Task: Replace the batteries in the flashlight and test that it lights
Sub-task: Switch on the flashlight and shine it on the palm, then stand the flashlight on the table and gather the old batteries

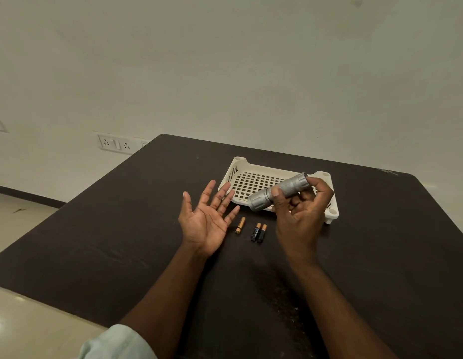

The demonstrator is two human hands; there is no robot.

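My right hand grips a silver metal flashlight above the table, tilted so its wide head points down and left toward my left palm. My left hand is held palm up with fingers spread and nothing in it, just left of the flashlight's head. On the table between my hands lie three small batteries: a copper-coloured battery by itself, and two black and copper batteries side by side.
A cream perforated plastic tray sits on the dark table behind my hands. A wall with power sockets stands beyond the table's far left corner. The table's edges run left and right.
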